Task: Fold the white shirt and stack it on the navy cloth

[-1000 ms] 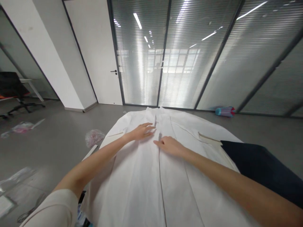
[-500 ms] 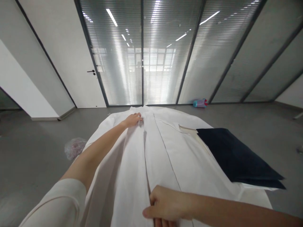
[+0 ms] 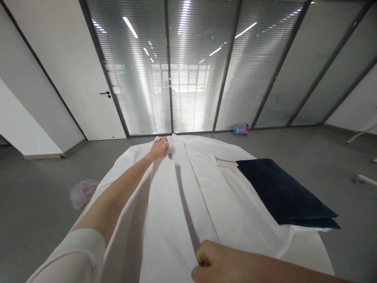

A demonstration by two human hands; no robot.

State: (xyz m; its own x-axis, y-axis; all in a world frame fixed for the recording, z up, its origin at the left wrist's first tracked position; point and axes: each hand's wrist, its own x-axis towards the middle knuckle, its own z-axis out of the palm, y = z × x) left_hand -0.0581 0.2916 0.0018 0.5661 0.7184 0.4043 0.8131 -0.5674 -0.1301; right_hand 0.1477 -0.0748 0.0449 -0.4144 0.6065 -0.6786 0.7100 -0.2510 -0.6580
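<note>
A white shirt (image 3: 226, 196) lies spread out on a white table (image 3: 310, 251), its collar end away from me and its front opening running toward me. My left hand (image 3: 159, 148) reaches to the far end, fingers closed on the shirt near the collar. Close to me, my right hand (image 3: 210, 261) is curled in a fist around the edge of the front opening. Between the hands the edge is lifted slightly and casts a long shadow. At the right lies a folded dark navy cloth (image 3: 282, 190), partly on the shirt.
A crumpled clear plastic bag (image 3: 84, 193) sits on the grey floor to the left. By the glass partition (image 3: 194, 98) lies a blue and pink cylindrical thing (image 3: 241, 129). A white door (image 3: 97, 106) stands at the far left. Pale furniture legs (image 3: 366, 180) show at the right edge.
My right hand has moved a little right and toward me, pulling the shirt's edge; the gap with shadow has widened. My left hand stays near the collar. The view has shifted slightly right.
</note>
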